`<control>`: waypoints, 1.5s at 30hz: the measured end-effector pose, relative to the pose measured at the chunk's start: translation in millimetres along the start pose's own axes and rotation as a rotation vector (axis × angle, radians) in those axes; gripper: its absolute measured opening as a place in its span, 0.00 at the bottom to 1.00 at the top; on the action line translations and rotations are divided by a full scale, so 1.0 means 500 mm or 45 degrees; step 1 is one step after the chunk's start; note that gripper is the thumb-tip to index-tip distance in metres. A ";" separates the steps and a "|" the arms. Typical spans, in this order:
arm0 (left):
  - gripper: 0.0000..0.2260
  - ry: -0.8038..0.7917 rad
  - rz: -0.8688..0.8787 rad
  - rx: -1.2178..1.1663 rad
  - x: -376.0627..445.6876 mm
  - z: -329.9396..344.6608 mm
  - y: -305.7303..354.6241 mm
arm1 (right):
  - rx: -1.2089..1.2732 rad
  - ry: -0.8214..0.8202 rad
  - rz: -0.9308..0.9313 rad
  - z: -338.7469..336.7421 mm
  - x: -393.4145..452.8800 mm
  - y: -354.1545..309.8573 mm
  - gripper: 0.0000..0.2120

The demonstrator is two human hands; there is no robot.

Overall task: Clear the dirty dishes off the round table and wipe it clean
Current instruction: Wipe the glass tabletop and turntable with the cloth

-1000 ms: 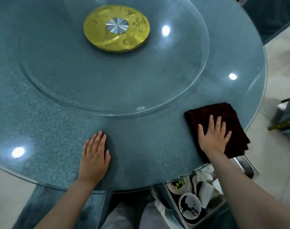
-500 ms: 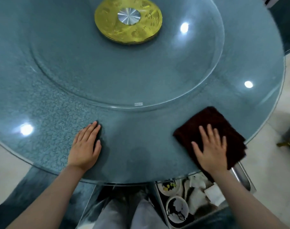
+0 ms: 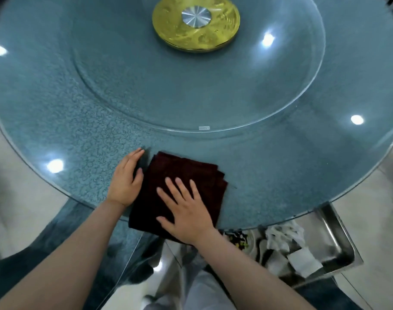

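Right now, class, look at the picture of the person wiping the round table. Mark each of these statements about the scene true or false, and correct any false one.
1. The right hand lies flat on the dark cloth. True.
2. The left hand grips a plate. False: it rests open on the glass table, beside the cloth.
3. Dirty dishes stand on the glass turntable. False: no dishes are on it; only the gold hub shows at its middle.
4. A metal tub below the table edge holds crumpled napkins. True.
5. The cloth is spread out in one layer. False: it is folded, with layered edges showing.
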State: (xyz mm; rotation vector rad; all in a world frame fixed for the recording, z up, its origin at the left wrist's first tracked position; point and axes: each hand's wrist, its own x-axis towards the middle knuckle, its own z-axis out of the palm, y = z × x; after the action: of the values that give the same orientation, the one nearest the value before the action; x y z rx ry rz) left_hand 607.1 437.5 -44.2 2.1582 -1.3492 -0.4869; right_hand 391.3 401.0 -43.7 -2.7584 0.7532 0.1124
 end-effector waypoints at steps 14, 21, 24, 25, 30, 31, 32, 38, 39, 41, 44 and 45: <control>0.28 0.211 -0.452 0.131 -0.212 -0.160 -0.194 | -0.147 0.055 0.360 0.016 -0.116 0.011 0.34; 0.27 -0.062 -0.268 0.157 -0.223 -0.291 -0.316 | -0.057 0.032 0.048 0.069 0.296 -0.390 0.34; 0.29 -0.164 -0.125 0.272 -0.224 -0.341 -0.376 | -0.117 0.069 0.096 0.077 0.267 -0.381 0.31; 0.28 -0.194 -0.128 0.290 -0.223 -0.355 -0.388 | -0.131 0.097 0.159 0.080 0.232 -0.360 0.30; 0.28 -0.250 -0.144 0.297 -0.225 -0.400 -0.424 | -0.213 0.091 0.593 0.080 0.040 -0.267 0.32; 0.28 -0.259 -0.148 0.278 -0.229 -0.408 -0.429 | -0.215 0.067 0.624 0.078 0.024 -0.262 0.33; 0.28 -0.263 -0.159 0.261 -0.232 -0.416 -0.435 | -0.210 0.059 0.653 0.077 0.021 -0.265 0.33; 0.27 -0.185 -0.228 0.190 -0.285 -0.452 -0.478 | -0.150 0.085 0.290 0.099 0.267 -0.440 0.33; 0.26 -0.182 -0.226 0.208 -0.298 -0.457 -0.488 | -0.127 0.086 0.247 0.101 0.325 -0.480 0.33; 0.25 -0.177 -0.238 0.284 -0.319 -0.472 -0.511 | -0.114 0.011 0.199 0.096 0.412 -0.536 0.34; 0.26 -0.156 -0.281 0.391 -0.343 -0.501 -0.545 | -0.193 -0.054 0.159 0.094 0.427 -0.540 0.35; 0.26 -0.159 -0.295 0.424 -0.350 -0.510 -0.555 | -0.209 -0.035 0.140 0.090 0.412 -0.529 0.35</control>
State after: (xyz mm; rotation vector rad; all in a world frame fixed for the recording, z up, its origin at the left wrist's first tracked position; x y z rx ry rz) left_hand 870.5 757.5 -11.6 2.6145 -1.3288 -0.5228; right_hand 703.2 531.9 -52.2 -2.8608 0.9268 0.2439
